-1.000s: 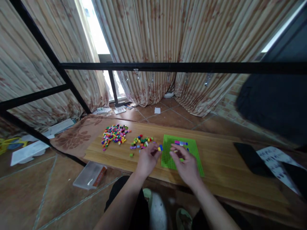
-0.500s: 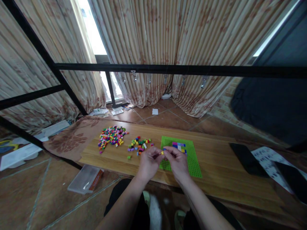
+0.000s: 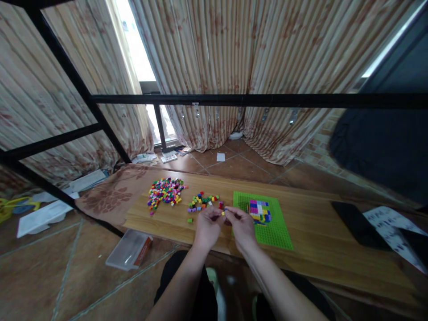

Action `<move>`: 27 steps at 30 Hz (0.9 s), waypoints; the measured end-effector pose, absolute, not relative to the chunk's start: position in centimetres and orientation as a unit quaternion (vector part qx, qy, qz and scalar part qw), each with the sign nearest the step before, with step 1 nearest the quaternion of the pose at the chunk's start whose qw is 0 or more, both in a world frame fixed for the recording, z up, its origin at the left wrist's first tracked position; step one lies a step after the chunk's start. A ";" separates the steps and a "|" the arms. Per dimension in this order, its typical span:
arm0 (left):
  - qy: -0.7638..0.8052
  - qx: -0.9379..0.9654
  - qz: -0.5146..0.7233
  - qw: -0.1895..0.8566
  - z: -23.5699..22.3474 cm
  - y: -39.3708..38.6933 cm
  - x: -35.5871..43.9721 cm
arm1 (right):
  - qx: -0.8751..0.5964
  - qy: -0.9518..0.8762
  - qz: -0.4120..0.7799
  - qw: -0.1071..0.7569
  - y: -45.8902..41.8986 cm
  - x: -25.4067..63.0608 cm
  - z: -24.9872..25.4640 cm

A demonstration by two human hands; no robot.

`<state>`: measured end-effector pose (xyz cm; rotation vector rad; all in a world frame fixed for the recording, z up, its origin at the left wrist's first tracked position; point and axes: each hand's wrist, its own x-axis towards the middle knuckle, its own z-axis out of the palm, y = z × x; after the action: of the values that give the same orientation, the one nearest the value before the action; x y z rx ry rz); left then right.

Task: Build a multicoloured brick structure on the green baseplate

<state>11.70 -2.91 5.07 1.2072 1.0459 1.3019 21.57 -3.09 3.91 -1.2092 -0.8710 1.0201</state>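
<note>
My left hand pinches a small yellow toy brick between thumb and fingertips. Close against it, my right hand has its fingertips closed on a tiny dark blue brick, partly hidden by the fingers. Both hands are held together above the table, at the left edge of a green studded baseplate. On that plate sits a block of joined bricks in purple, white, blue and yellow. Just beyond my left hand lies a small scatter of loose bricks.
A larger heap of mixed bricks lies on the left of the wooden table. To the right are a black flat object and a printed sheet. A clear plastic box stands on the floor at the near left.
My hands have shifted slightly left relative to the baseplate, uncovering more of the joined bricks. The whole view has swung a little left. The yellow brick is still between my fingertips.
</note>
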 end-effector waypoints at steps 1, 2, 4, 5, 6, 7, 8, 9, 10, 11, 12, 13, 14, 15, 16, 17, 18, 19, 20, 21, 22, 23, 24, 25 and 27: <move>0.442 0.497 0.536 0.520 5.0 -2.8 11.3 | -0.530 -0.396 0.441 0.607 -3.0 21.5 3.8; 0.448 0.492 0.531 0.525 4.9 -2.7 11.0 | -0.534 -0.412 0.438 0.595 -2.9 21.6 3.7; 0.463 0.483 0.523 0.528 4.6 -2.5 10.1 | -0.545 -0.431 0.430 0.577 -2.7 21.8 3.5; 0.472 0.481 0.520 0.525 4.4 -2.3 9.7 | -0.552 -0.440 0.426 0.566 -2.6 22.0 3.3; 0.482 0.482 0.514 0.520 4.3 -2.2 9.3 | -0.560 -0.449 0.421 0.554 -2.6 22.2 3.2; 0.493 0.485 0.507 0.514 4.1 -2.0 9.0 | -0.570 -0.459 0.416 0.540 -2.5 22.3 3.0; 0.504 0.490 0.499 0.508 3.9 -1.9 8.6 | -0.579 -0.470 0.409 0.526 -2.4 22.4 2.8; 0.514 0.493 0.493 0.499 3.8 -1.7 8.3 | -0.588 -0.483 0.399 0.511 -2.3 22.5 2.6; 0.528 0.494 0.490 0.487 3.7 -1.5 7.9 | -0.597 -0.498 0.386 0.496 -2.1 22.5 2.4; 0.544 0.492 0.492 0.470 3.7 -1.3 7.6 | -0.607 -0.513 0.371 0.481 -2.0 22.3 2.2; 0.564 0.486 0.494 0.449 3.6 -1.1 7.2 | -0.616 -0.529 0.353 0.465 -1.9 22.2 2.1; 0.584 0.480 0.496 0.427 3.6 -1.0 6.8 | -0.624 -0.543 0.336 0.450 -1.7 22.0 2.0; 0.603 0.474 0.497 0.406 3.7 -0.8 6.4 | -0.631 -0.557 0.319 0.435 -1.6 21.7 1.9; 0.621 0.469 0.497 0.385 3.7 -0.7 6.0 | -0.637 -0.569 0.305 0.421 -1.5 21.5 1.8; 0.635 0.467 0.493 0.368 3.7 -0.6 5.6 | -0.641 -0.580 0.292 0.409 -1.4 21.3 1.8; 0.648 0.468 0.485 0.355 3.7 -0.5 5.2 | -0.645 -0.590 0.281 0.397 -1.3 21.1 1.7; 0.660 0.471 0.473 0.345 3.7 -0.5 4.9 | -0.647 -0.597 0.271 0.388 -1.3 20.9 1.7; 0.673 0.474 0.458 0.337 3.8 -0.5 4.6 | -0.649 -0.604 0.263 0.380 -1.3 20.8 1.7; 0.684 0.479 0.441 0.329 3.8 -0.5 4.3 | -0.651 -0.609 0.256 0.374 -1.3 20.8 1.7; 0.695 0.483 0.425 0.320 3.9 -0.6 4.1 | -0.653 -0.613 0.250 0.369 -1.3 20.7 1.7; 0.703 0.487 0.414 0.312 3.9 -0.6 4.0 | -0.653 -0.616 0.245 0.366 -1.3 20.7 1.7; 0.709 0.487 0.409 0.305 4.0 -0.6 3.9 | -0.653 -0.619 0.240 0.365 -1.3 20.7 1.8; 0.711 0.485 0.409 0.303 4.1 -0.6 3.8 | -0.652 -0.621 0.236 0.364 -1.4 20.8 1.8; 0.710 0.480 0.416 0.304 4.1 -0.5 3.8 | -0.651 -0.623 0.233 0.366 -1.4 20.8 1.9; 0.698 0.473 0.435 0.316 4.1 -0.5 4.1 | -0.646 -0.626 0.227 0.373 -1.6 20.8 2.1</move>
<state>4.05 -0.52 4.12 1.2457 1.8376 1.1462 20.82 -1.61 2.14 -1.6560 -1.6029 0.5811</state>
